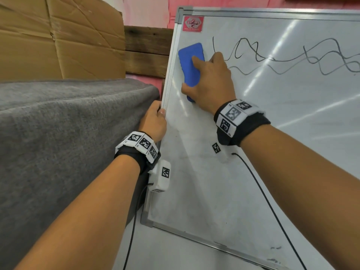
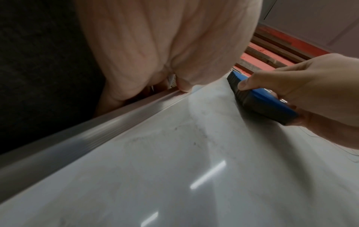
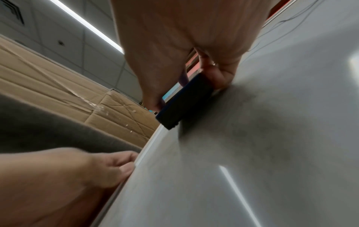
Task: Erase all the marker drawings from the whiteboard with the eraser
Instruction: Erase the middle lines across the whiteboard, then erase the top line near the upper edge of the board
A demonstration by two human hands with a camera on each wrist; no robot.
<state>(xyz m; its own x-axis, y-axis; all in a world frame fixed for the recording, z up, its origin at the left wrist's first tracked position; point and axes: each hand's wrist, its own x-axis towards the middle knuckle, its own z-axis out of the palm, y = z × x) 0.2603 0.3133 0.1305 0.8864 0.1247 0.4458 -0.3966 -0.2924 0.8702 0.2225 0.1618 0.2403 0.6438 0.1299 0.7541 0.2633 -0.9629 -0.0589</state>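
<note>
A whiteboard (image 1: 253,162) with a metal frame leans in front of me. Black wavy marker lines (image 1: 282,59) run across its upper part, to the right of the eraser. My right hand (image 1: 210,82) grips a blue eraser (image 1: 190,57) with a dark felt pad and holds it flat against the board near the top left corner. The same eraser (image 2: 260,98) shows between thumb and fingers in the left wrist view, and its dark end (image 3: 184,106) in the right wrist view. My left hand (image 1: 155,119) grips the board's left frame edge (image 1: 167,90), thumb on the front.
A grey cloth-covered surface (image 1: 68,133) stands at the left against the board. Cardboard (image 1: 58,36) and wooden planks (image 1: 146,49) lie behind it. A red logo sticker (image 1: 193,23) marks the board's top left corner. A black cable (image 1: 272,211) hangs across the lower board.
</note>
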